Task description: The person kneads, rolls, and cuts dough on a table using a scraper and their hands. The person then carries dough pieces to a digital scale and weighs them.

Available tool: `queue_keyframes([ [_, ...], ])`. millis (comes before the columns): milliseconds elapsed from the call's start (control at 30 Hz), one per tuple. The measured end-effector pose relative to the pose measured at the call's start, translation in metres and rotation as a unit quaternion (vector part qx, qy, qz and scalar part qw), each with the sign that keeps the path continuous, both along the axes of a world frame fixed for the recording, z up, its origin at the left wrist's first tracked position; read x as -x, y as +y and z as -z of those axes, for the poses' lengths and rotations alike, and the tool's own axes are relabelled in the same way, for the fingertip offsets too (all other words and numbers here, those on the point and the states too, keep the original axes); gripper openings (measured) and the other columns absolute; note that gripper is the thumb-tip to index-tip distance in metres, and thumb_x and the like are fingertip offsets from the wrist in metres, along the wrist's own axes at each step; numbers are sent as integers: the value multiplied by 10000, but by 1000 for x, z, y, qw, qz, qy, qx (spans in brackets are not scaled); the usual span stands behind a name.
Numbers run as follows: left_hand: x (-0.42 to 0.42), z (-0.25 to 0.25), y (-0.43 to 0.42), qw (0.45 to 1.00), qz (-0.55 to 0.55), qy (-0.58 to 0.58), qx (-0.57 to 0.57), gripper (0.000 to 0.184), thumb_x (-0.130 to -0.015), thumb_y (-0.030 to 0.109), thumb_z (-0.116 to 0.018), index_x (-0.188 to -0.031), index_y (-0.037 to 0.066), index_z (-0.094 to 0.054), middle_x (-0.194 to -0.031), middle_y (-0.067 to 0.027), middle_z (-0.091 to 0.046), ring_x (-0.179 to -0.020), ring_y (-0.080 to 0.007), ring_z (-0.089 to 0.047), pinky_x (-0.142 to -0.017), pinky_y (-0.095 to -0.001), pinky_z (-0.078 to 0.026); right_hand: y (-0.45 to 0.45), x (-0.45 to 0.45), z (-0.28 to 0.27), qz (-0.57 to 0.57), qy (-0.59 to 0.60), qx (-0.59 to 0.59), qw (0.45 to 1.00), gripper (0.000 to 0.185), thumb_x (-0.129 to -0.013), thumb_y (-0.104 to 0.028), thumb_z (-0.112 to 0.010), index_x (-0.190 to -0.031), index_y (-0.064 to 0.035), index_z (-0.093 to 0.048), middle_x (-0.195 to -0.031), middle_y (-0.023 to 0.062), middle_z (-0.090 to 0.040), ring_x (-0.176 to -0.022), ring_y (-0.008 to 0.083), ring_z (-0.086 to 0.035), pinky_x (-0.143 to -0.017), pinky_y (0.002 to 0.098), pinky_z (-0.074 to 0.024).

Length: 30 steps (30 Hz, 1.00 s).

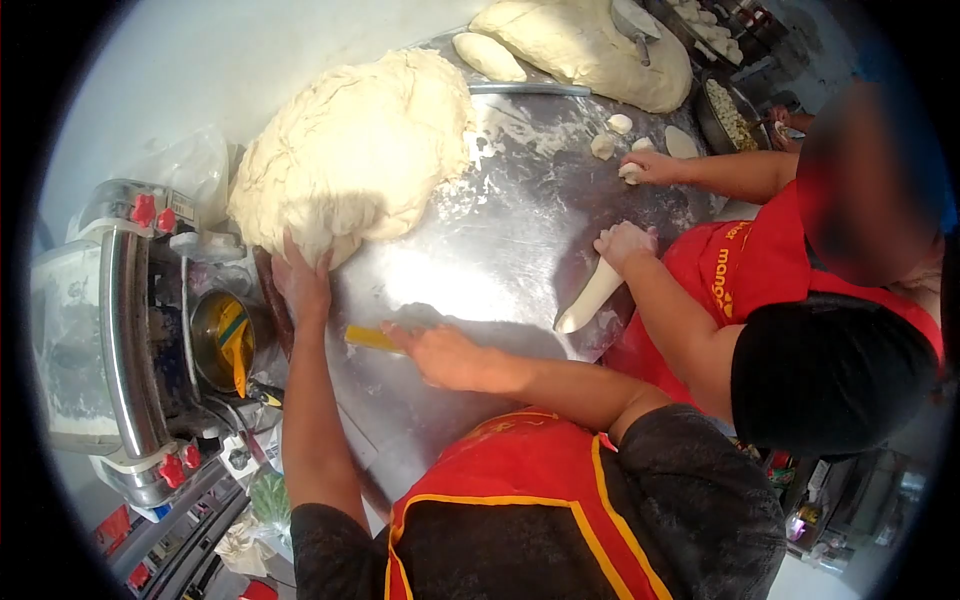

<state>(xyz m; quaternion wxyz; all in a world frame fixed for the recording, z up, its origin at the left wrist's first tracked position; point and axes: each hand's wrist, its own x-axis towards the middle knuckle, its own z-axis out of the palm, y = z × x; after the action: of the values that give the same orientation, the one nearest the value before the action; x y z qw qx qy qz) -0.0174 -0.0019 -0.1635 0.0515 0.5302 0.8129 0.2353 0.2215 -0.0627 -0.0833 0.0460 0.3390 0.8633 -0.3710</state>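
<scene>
The metal tabletop is grey and shiny, streaked with flour and bright with glare near its middle. A pale, smooth wall stands beyond it. Along the left side are a machine with a curved chrome bar and red knobs, and a round metal bowl with a yellow item in it.

The big dough lies at the upper left of the tabletop, a cream-coloured mound, soft and lumpy, with a wrinkled skin. The left hand touches its near edge, thumb and fingers apart. The right hand is closed around a flat, straight-edged yellow scraper, just over the tabletop and apart from the dough.

At the far edge lies a second, smoother dough, with a small oval piece beside it and a metal rod in front.

On the right, a co-worker in a red apron has one hand on a long, smooth dough strip and the other on a small lump. A pan of pale, chopped pieces is near the far right corner.
</scene>
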Motion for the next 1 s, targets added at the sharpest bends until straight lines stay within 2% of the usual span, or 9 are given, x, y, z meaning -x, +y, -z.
queue_keyframes([
  [167, 1, 1, -1, 1000, 11, 0, -10, 789, -845, 275, -657, -1466, 127, -194, -1389, -331, -295, -1312, -448, -268, -1074, -508, -223, -1, 0, 0, 10, 3, 10, 1000, 767, -722, -3, -577, -1420, -44, -263, -982, 257, -615, -807, 414, -625, -709, 472, -511],
  [267, 2, 2, -1, 1000, 11, -1, -12, 786, -847, 276, -656, -1466, 128, -195, -1392, -335, -290, -1308, -450, -276, -1072, -507, -227, -2, -2, 3, 2, 36, -11, 999, 742, -722, 6, -554, -1407, 26, -269, -752, 225, -643, -715, 381, -649, -697, 468, -514],
  [367, 2, 4, -1, 1000, 8, 9, -5, 787, -845, 275, -657, -1466, 130, -195, -1394, -336, -289, -1305, -454, -281, -1072, -508, -230, -2, -2, 0, -4, 36, -41, 999, 741, -716, 6, -566, -1398, 30, -275, -746, 219, -644, -708, 378, -649, -695, 463, -511],
  [467, 5, 6, -1, 1000, 17, 8, -11, 787, -845, 276, -658, -1466, 132, -195, -1395, -335, -289, -1309, -454, -277, -1074, -507, -227, -1, -2, -6, 3, 37, 3, 999, 739, -715, 2, -576, -1392, 26, -280, -785, 220, -646, -735, 386, -645, -702, 468, -504],
  [667, 5, 7, -1, 1000, 14, 6, -10, 782, -851, 297, -651, -1466, 135, -196, -1396, -335, -285, -1315, -453, -267, -1075, -512, -222, 0, -2, -12, 1, 16, -11, 1000, 743, -714, 0, -581, -1395, 14, -282, -854, 233, -637, -793, 393, -639, -749, 475, -491],
  [1000, 2, 5, -2, 1000, 11, 3, -10, 786, -853, 329, -644, -1467, 138, -194, -1399, -334, -284, -1315, -453, -266, -1073, -516, -218, -2, -1, -4, 9, 5, -18, 1000, 743, -717, -7, -583, -1399, -4, -288, -883, 247, -634, -817, 400, -641, -741, 482, -503],
])
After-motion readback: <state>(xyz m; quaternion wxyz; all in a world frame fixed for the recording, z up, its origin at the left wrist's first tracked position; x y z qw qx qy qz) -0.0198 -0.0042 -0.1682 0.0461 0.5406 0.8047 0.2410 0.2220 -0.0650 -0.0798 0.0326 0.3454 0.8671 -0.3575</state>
